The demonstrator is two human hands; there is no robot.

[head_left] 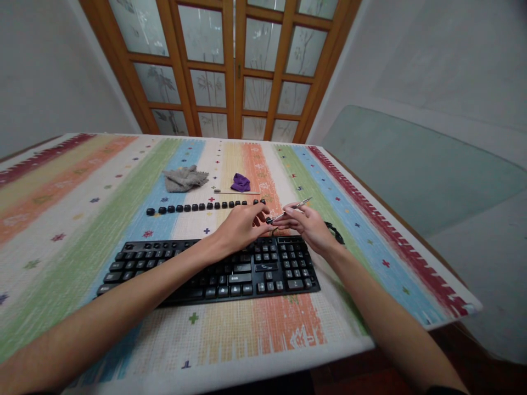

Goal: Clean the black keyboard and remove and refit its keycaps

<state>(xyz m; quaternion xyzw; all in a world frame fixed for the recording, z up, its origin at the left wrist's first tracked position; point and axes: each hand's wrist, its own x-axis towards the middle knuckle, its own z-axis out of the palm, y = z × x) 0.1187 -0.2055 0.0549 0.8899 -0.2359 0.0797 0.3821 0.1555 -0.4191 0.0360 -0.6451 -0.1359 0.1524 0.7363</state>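
My left hand (242, 226) reaches over the top edge of a black keyboard (284, 293), its thumb and fingers closed on a small black keycap (269, 220). My right hand (308, 226) grips a slim silver tool (303, 202), whose exact kind I cannot make out. The tool's lower end meets the keycap between the two hands. Beyond them, a row of black keycaps (202, 207) lies on the table. Some top-row places on the keyboard show without caps, and my left forearm hides part of its middle.
A grey cloth (185, 179) and a crumpled purple cloth (241, 182) lie behind the keycap row. A thin brush (236, 192) rests in front of the purple one. The black cable (335, 233) is coiled beside my right wrist. A striped tablecloth (193, 340) covers the table.
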